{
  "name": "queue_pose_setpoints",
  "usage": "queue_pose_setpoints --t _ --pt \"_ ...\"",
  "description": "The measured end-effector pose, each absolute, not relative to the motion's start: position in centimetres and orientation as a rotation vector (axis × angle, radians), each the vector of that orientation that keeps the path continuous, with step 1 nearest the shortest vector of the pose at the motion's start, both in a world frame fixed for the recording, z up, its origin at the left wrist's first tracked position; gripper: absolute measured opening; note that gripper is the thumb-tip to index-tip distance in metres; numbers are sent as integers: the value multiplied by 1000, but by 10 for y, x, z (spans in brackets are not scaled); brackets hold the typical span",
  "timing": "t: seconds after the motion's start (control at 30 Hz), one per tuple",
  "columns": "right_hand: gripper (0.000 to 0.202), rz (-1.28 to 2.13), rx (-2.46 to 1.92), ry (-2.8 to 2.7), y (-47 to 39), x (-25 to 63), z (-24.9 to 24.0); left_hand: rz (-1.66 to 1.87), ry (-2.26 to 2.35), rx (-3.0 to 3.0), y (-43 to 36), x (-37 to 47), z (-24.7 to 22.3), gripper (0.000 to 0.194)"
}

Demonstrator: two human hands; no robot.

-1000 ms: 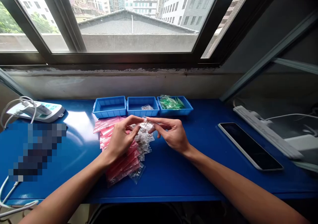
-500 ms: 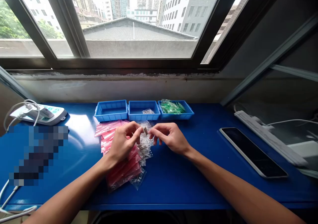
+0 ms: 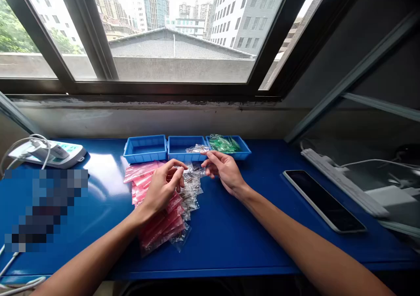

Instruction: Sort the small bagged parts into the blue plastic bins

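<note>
Your right hand (image 3: 223,170) sits just above centre frame, thumb and fingers pinched on a clear packet (image 3: 197,149) held over the front rim of the middle tray (image 3: 180,143). The packet is small and its contents cannot be made out. Your left hand (image 3: 162,186) is just left of centre, fingers curled inward with the thumb close to the fingertips, resting over the heap of packets; whether it is actually gripping one cannot be told. Under and beside that hand lies a pile of pink packets (image 3: 154,217), running from mid-frame down toward the lower centre, with a smaller pile of clear packets (image 3: 190,188) touching it on the right. Three blue trays stand in a row behind the piles, side by side and touching: the left tray (image 3: 145,149) shows only its blue floor, the middle tray is the one under the held packet, and the right tray (image 3: 241,151) carries green packets (image 3: 223,143). All rest on a blue surface (image 3: 229,226). A power strip (image 3: 49,153) with white cables lies at the left edge of the frame. A dark phone (image 3: 323,199) lies flat at the right, well apart from the trays, with a white strip (image 3: 341,184) beyond it.
</note>
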State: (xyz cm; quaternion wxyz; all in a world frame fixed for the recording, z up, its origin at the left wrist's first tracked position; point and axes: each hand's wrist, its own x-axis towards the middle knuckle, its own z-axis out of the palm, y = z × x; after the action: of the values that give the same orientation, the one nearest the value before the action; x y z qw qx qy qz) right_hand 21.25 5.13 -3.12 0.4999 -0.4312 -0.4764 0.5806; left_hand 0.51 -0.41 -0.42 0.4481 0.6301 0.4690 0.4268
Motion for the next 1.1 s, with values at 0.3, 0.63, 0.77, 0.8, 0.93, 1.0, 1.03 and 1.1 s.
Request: queue_pose_setpoints --t 0.3,0.63,0.77,0.8,0.93,1.0,1.03,1.1 --pt "36 978 -1102 -1773 45 218 -32 1116 1143 1509 -6 4 -1 23" --pt "24 428 -1245 -2229 43 208 -44 1101 1139 1526 -6 6 1 21" --pt "23 394 -1235 -2217 43 211 -43 1098 1132 1531 -6 6 1 22" --pt "25 387 -1242 -2232 44 211 -43 1098 1130 1532 -6 6 1 22" --pt "21 332 -1253 -2266 44 211 -45 1092 1137 1537 -6 7 1 22" --pt "17 340 -1232 -2213 43 211 -45 1096 1137 1544 -7 7 1 22" --pt "17 377 -1213 -2171 42 211 -44 1098 1134 1549 -7 7 0 22" --pt "17 512 -1170 -2062 40 211 -43 1104 1130 1553 -7 7 0 22"
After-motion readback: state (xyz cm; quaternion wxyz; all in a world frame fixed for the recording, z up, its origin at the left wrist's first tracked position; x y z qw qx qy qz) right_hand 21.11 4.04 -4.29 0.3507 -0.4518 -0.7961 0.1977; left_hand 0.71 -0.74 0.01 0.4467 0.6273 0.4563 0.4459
